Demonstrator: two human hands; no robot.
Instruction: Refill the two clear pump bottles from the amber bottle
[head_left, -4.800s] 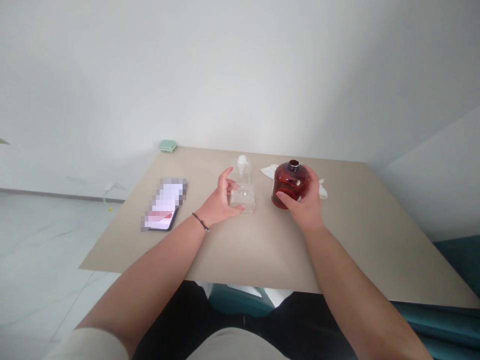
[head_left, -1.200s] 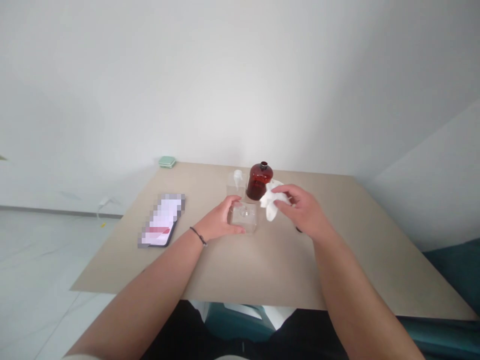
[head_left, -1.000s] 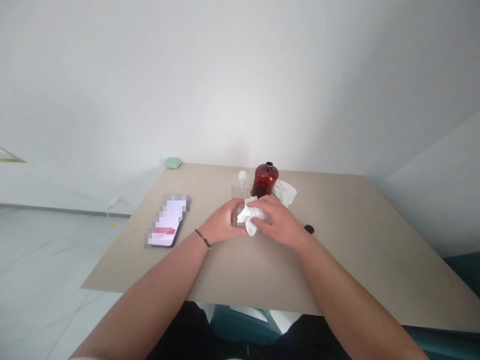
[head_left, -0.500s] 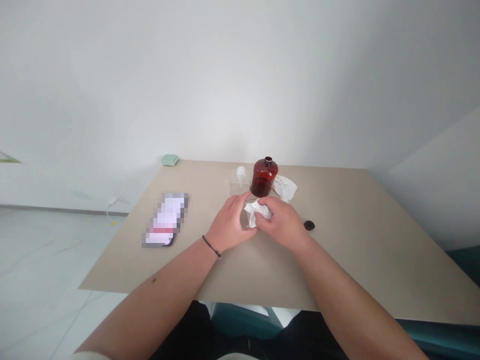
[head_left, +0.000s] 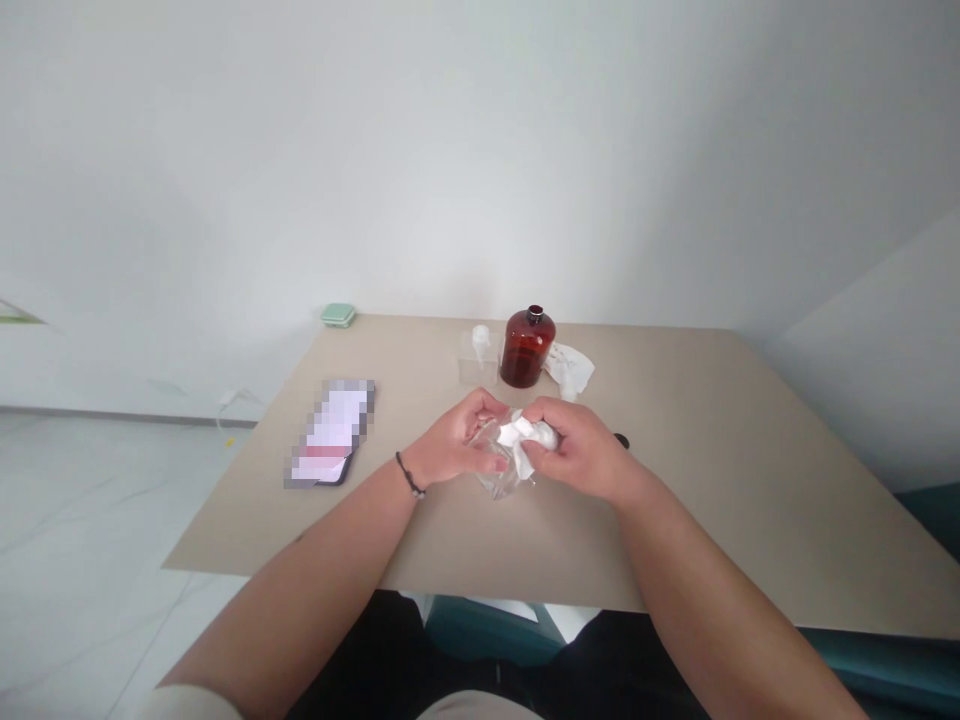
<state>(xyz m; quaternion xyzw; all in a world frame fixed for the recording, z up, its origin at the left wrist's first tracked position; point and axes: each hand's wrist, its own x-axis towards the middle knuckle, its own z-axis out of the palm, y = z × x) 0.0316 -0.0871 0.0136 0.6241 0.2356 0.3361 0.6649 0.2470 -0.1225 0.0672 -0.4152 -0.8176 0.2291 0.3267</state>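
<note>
In the head view, my left hand (head_left: 466, 440) is closed around a clear, see-through container (head_left: 498, 482), tilted above the table. Crumpled white tissue (head_left: 525, 434) is bunched in my right hand (head_left: 574, 445), pinched between thumb and fingers and pressed against the container's mouth. Just beyond my hands stands a dark red-brown bottle (head_left: 526, 350), its neck uncapped. A clear square holder (head_left: 478, 374) is to its left, with a white piece, perhaps a pump head (head_left: 481, 342), at it. A small black disc (head_left: 622, 440) lies partly hidden behind my right wrist.
A stained, spread tissue (head_left: 571, 368) lies right of the bottle. At the left of the beige table (head_left: 697, 480) rests a phone (head_left: 331, 430) with a blurred screen. A green case (head_left: 338, 315) sits at the far left corner, by the wall.
Both hands have lifted and turned the clear container, so more of it shows below my left thumb. My right hand has shifted slightly right with the tissue, covering more of the black disc.
</note>
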